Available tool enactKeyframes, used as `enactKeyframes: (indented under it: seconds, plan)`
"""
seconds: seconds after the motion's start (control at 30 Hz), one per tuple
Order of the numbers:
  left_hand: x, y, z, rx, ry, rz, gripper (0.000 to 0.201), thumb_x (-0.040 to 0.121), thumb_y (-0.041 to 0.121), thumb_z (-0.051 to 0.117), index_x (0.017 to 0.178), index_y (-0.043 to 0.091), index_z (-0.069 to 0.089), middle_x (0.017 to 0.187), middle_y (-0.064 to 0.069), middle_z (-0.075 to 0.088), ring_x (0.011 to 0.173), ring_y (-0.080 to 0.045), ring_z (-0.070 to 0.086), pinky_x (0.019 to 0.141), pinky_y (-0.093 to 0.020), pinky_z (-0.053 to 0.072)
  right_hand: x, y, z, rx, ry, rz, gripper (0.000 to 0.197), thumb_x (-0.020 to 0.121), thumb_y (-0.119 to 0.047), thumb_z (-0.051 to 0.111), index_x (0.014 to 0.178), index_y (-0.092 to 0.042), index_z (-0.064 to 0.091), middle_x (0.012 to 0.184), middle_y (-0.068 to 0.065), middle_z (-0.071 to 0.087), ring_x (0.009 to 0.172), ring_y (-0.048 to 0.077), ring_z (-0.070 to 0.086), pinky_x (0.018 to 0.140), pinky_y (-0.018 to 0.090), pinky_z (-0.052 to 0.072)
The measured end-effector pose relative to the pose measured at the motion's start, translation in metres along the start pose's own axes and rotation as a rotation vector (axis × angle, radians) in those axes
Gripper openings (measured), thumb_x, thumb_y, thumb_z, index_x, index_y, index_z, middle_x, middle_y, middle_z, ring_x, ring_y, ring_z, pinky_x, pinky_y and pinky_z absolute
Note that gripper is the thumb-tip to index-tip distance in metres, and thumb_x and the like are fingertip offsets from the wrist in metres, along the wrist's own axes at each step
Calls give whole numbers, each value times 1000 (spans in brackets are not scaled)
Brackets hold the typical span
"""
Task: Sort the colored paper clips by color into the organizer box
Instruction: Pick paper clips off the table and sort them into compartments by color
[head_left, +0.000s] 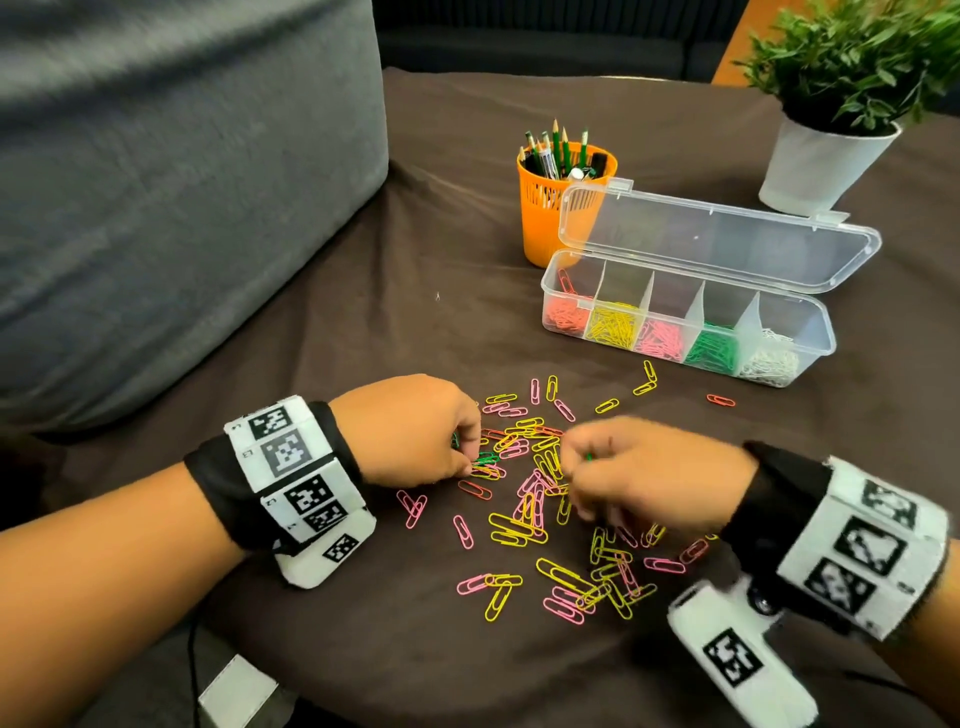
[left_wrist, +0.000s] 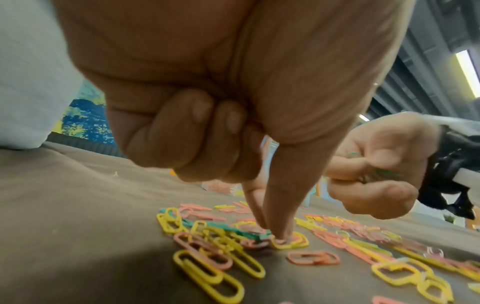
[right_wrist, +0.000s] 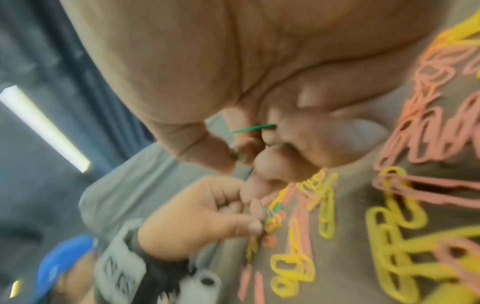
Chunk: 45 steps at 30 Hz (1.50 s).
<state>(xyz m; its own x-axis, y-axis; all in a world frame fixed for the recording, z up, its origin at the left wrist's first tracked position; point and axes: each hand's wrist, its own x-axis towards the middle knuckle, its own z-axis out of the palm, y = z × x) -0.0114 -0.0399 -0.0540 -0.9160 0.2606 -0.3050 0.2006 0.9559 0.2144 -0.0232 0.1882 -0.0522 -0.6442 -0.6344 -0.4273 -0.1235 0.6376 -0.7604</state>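
Yellow, pink, orange and green paper clips (head_left: 545, 499) lie scattered on the dark cloth in front of me. My left hand (head_left: 470, 464) reaches into the pile's left side. Its thumb and index fingertips (left_wrist: 281, 230) pinch a green clip (left_wrist: 226, 227) lying among yellow ones, and the other fingers are curled in. My right hand (head_left: 576, 467) hovers just right of it, fingers curled around green clips (right_wrist: 253, 129) that poke out between them. The clear organizer box (head_left: 826, 338) stands open at the far right, its compartments holding orange, yellow, pink, green and white clips.
An orange cup of pencils (head_left: 561, 208) stands behind the box's left end. A white-potted plant (head_left: 821, 166) sits at the back right. A grey cushion (head_left: 182, 182) borders the cloth on the left. One orange clip (head_left: 721, 400) lies apart near the box.
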Motion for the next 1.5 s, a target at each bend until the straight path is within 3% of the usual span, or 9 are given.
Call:
enactKeyframes:
  seconds: [0.13,0.4,0.63,0.77,0.87,1.07,1.2,1.3,1.5]
  plan:
    - [-1,-12,-11,-33,95,-43,4,85,34,71,84,31,69,59,21,57,59,6,53,53,-17,33,18,-6,-20,421,147,48,12,87,-3,45,84,-14,47,59,6,55,44,16,39,37,17,28]
    - [0,-12,-14,150,82,-28,22,80,46,74,98,35,69,71,13,54,74,-9,55,64,-25,37,61,-43,6,-606,151,-114,5,81,-27,67,85,-25,68,75,-8,61,72,11,58,62,25,42]
    - [-2,-13,-7,160,75,-12,20,84,45,71,96,31,67,72,12,53,74,-9,53,64,-26,36,71,-41,5,-756,70,-89,15,86,-24,60,86,-13,70,81,3,66,76,22,60,69,30,51]
    - [-3,-19,-3,145,69,24,24,90,48,63,90,25,67,72,9,61,70,-10,55,65,-29,45,60,-24,-18,-406,86,-42,11,78,-27,68,76,-17,65,62,-5,59,52,11,48,51,23,41]
    - [-4,-24,-8,7,21,22,26,92,49,61,90,24,68,65,13,58,63,-3,53,61,-24,42,42,-7,-41,357,10,-28,6,65,-18,60,67,-16,55,62,1,54,46,12,37,42,18,26]
    - [0,-21,-14,-1319,-93,-116,8,75,23,60,73,16,59,63,-2,46,49,-12,39,41,-20,27,14,30,-81,1181,53,-195,48,42,-6,82,81,-12,54,71,8,53,50,11,42,40,18,33]
    - [21,8,-23,-1915,-225,-151,9,72,14,40,73,15,49,71,-8,50,54,-18,48,42,-20,38,9,34,-96,1379,179,-208,54,39,-10,79,90,-7,62,80,11,57,60,19,55,52,24,46]
    - [45,37,-30,-2065,-182,-146,19,76,15,37,85,9,53,80,-15,59,64,-24,59,50,-26,52,5,34,-106,1532,316,-202,47,72,-38,68,100,-1,63,98,16,65,84,28,66,70,33,56]
    - [90,86,-39,-2217,-180,-26,52,94,29,40,131,-6,52,126,-27,63,115,-39,63,100,-44,49,-5,43,-117,1625,404,-210,101,80,-81,35,128,6,52,127,23,62,119,38,59,102,47,47]
